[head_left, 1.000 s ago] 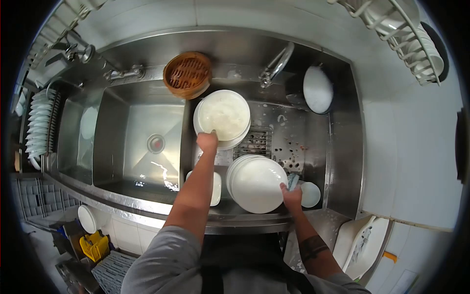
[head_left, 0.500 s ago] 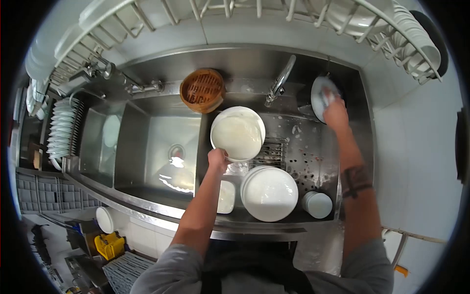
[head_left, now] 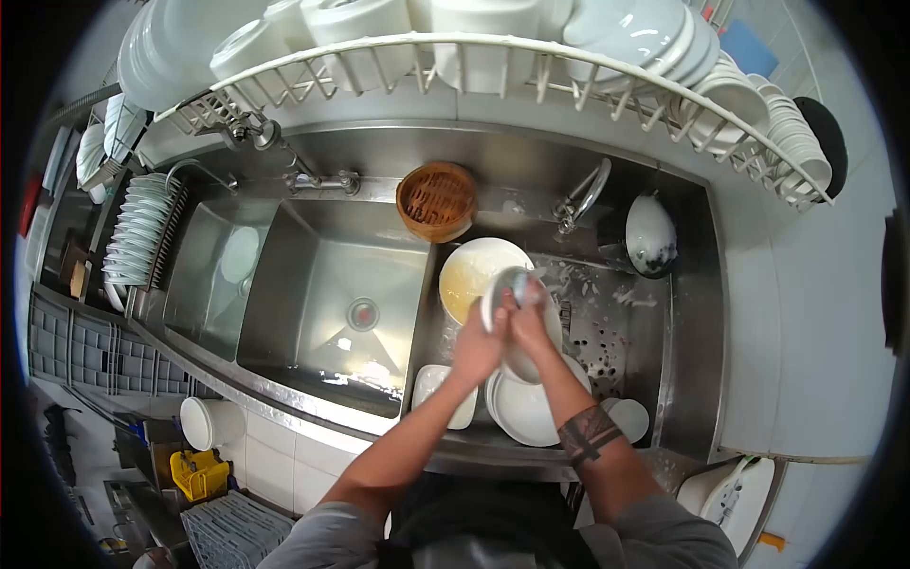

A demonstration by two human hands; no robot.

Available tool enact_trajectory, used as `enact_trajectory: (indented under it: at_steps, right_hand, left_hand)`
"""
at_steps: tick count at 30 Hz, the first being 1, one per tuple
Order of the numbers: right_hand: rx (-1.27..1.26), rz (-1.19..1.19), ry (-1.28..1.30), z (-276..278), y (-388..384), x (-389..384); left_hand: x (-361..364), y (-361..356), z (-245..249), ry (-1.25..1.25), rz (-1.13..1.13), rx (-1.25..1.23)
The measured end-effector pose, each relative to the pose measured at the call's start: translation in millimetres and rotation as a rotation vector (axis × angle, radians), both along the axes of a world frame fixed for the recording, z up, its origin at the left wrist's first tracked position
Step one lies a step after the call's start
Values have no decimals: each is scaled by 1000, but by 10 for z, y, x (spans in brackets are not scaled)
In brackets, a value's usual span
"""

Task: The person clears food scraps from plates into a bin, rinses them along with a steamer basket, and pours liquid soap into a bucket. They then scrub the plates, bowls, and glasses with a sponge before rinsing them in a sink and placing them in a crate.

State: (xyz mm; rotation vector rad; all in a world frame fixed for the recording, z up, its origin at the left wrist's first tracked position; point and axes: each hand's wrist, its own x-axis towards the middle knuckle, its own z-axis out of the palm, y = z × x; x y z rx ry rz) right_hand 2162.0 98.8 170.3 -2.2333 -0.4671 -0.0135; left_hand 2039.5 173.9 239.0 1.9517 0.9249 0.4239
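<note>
Over the right sink, my left hand [head_left: 479, 346] grips the left side of a tilted white bowl [head_left: 491, 299]. My right hand [head_left: 531, 321] is closed at the bowl's inside, on a blurred light thing that I cannot make out. Behind them a white bowl with yellowish liquid [head_left: 464, 280] stands in the sink. Partly under my right forearm are stacked white plates [head_left: 527, 415]; a square white dish [head_left: 445, 396] lies to their left and white cups [head_left: 629, 420] to their right. An oval dish with dark specks [head_left: 651, 237] leans at the sink's right wall.
A round wooden steamer basket [head_left: 436, 201] sits on the ledge between the faucets. A chrome faucet [head_left: 583, 196] reaches over the right sink. Above runs a white wire rack [head_left: 455, 39] of dishes. Upright plates [head_left: 142, 228] stand at the far left.
Both hands have come together over the right sink. My left hand has left the large white bowl and holds a smaller one. My right hand has moved left from the oval dish. The view has shifted.
</note>
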Motion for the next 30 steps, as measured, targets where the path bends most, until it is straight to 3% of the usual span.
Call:
enact_trajectory:
  at_steps: [2,3,5,7,9,10,11,13,14,15,16,17,18,19,21,22,23,25,26,28,29,30]
  right_hand:
    - [267,397,812,265,-66,-215]
    - [269,371,822,246,-266,-284]
    - [-54,1083,482,321,-749,-196]
    - [-169,1009,505,291,-936,-203]
    - [-530,509,-226,-36,-908,-123]
    - [-689,529,-279,-348,-827,-29]
    - [-687,511,-279,-253,-720,-137]
    - [82,338,450,123,-494,-528]
    - [72,576,573,168,-640,-549]
    - [83,552,579,78,-836,-502]
    - [-38,689,403,9,-1071,-445]
    - [-165,824,223,-54,-1319,-390]
    - [-196,694,-87,-7,-1511,-240]
    - [-193,680,-86,-21,-1523,-166]
    - [-69,-102,285,58,-1509,-66]
    - [372,-97,763,72,-1475,-104]
    - [372,-101,765,10,-1340,-259]
    - [1053,-436,1081,-187,-1165,-636]
    - [1051,-443,1080,-95,-1220,-668]
    - [844,-158,1404,201,-1402,-740]
    - [834,-169,1408,199,-1542,-653]
    - [689,-198,1226,206,-1741,-473]
  left_hand:
    - [90,-102,44,73,63,-217]
    - [25,-60,-17,88,42,-226]
    - [-47,213,-144,-12,108,-267]
    - [-169,287,-145,-135,-4,-411]
    - [-152,143,-410,47,-122,-347]
    - [-126,-40,-448,-12,-150,-316]
    - [-76,-216,-471,-74,-176,-285]
    - [-35,-284,-522,-93,-149,-277]
    - [-53,-198,-579,-72,-83,-280]
    - [-33,-99,-523,-56,-18,-281]
    - [-52,-7,-457,-125,32,-327]
    - [-73,140,-343,-84,26,-543]
    - [-95,256,-386,-131,-11,-635]
    - [-83,313,-435,-179,-46,-726]
    - [-63,215,-303,-223,-67,-854]
    - [-53,142,-250,-271,-74,-985]
    - [-32,-63,-407,-267,-75,-986]
    - [-65,-560,-869,-472,293,-797]
    - [-112,-595,-889,-467,292,-802]
    - [-227,-654,-923,-378,260,-1013]
    - [-235,-382,-898,-280,112,-893]
    - [-106,-276,-675,-332,102,-958]
